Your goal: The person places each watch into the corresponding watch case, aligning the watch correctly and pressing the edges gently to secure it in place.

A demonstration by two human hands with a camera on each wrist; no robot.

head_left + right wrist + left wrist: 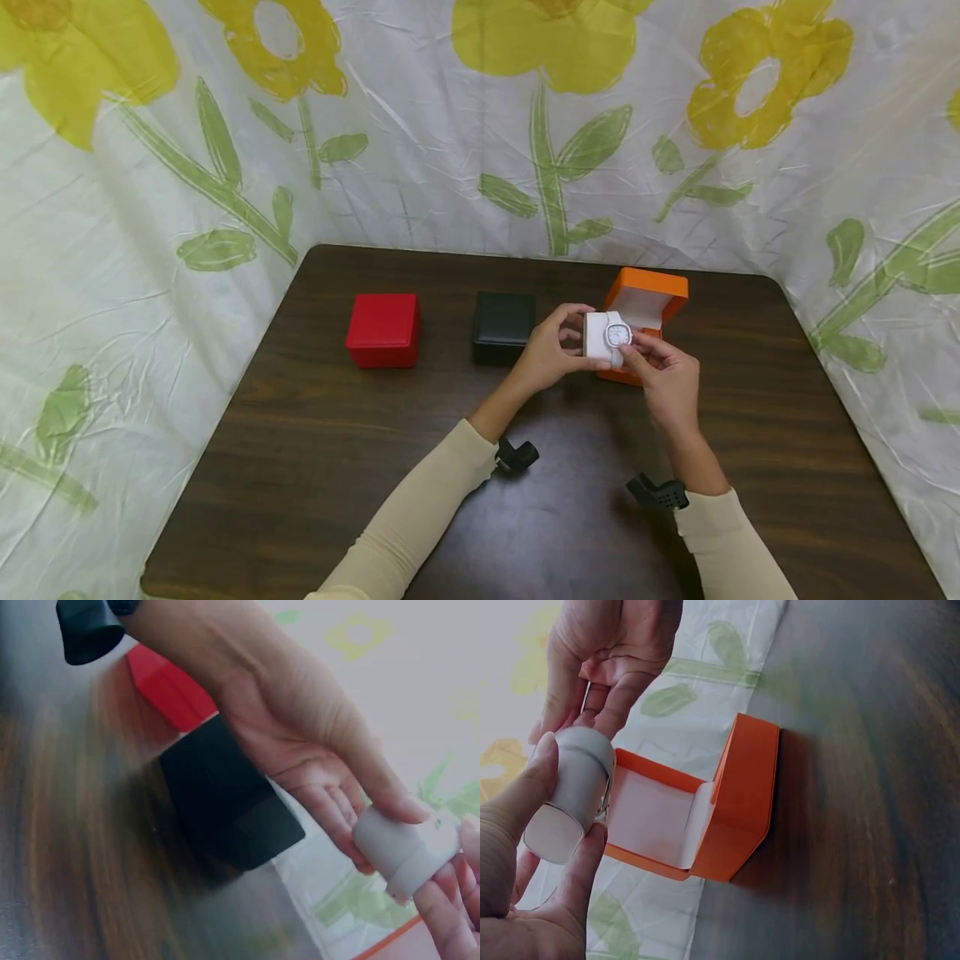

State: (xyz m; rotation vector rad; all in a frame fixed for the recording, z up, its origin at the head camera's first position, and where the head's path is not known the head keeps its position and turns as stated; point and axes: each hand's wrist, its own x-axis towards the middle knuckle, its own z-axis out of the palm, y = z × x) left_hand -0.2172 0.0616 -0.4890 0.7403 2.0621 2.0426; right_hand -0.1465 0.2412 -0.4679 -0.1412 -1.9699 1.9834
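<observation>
A white wristwatch [618,335] is wrapped around a white cushion [595,336], held up in front of the orange box [647,287]. My left hand [551,348] grips the cushion's left end between thumb and fingers. On the other side my right hand [670,379] pinches the watch end, its thumb just below the dial. In the left wrist view the cushion [564,787] shows its rounded end, with the strap around its far part. The orange box [739,799] stands with its lid raised, showing a white lining. Its lower part is partly hidden behind the hands in the head view.
A closed red box [383,331] sits on the left of the dark wooden table [300,467]. Between it and the orange box stands a closed black box [504,327], close to my left hand. A flower-printed curtain [420,167] hangs behind the table.
</observation>
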